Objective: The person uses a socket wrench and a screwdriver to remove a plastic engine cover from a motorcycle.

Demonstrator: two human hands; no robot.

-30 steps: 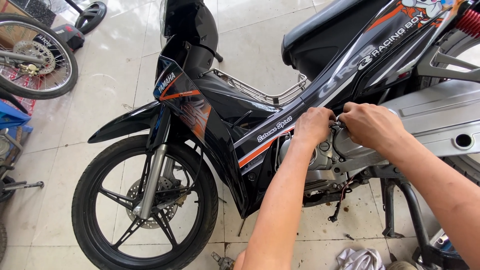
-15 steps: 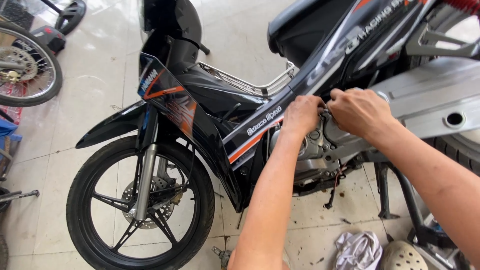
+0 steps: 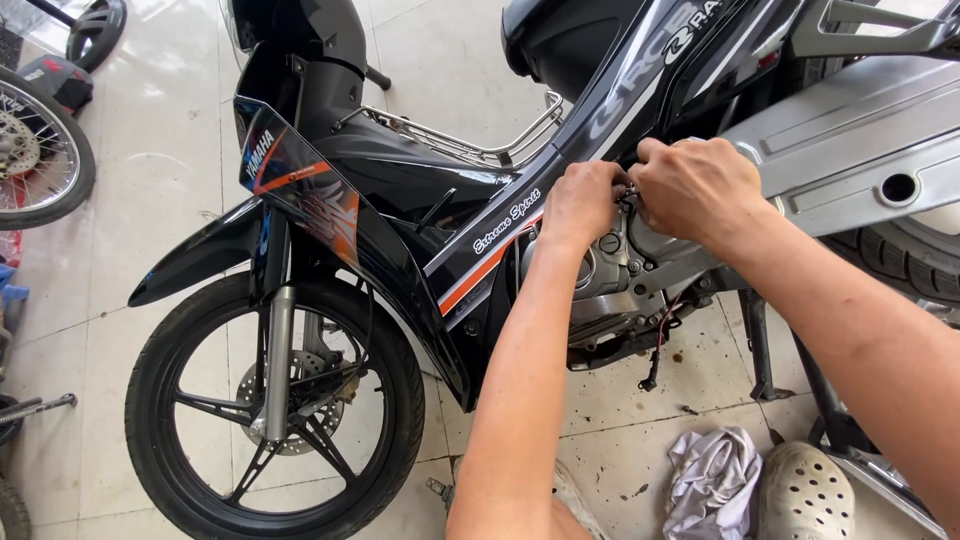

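Head view: at far left a spoked wheel [image 3: 40,150] lies apart; the black motorcycle [image 3: 400,200] fills the middle, its front wheel [image 3: 275,400] lower left. Left hand [image 3: 583,205] and right hand [image 3: 700,190] meet at a small fitting [image 3: 628,192] atop the engine [image 3: 610,275], each grip pinched narrow, seemingly on it. Steady, small finger turns suit best; fairing edges crowd above, with open floor [image 3: 620,400] below beside a rag [image 3: 715,480] and a clog [image 3: 805,490].
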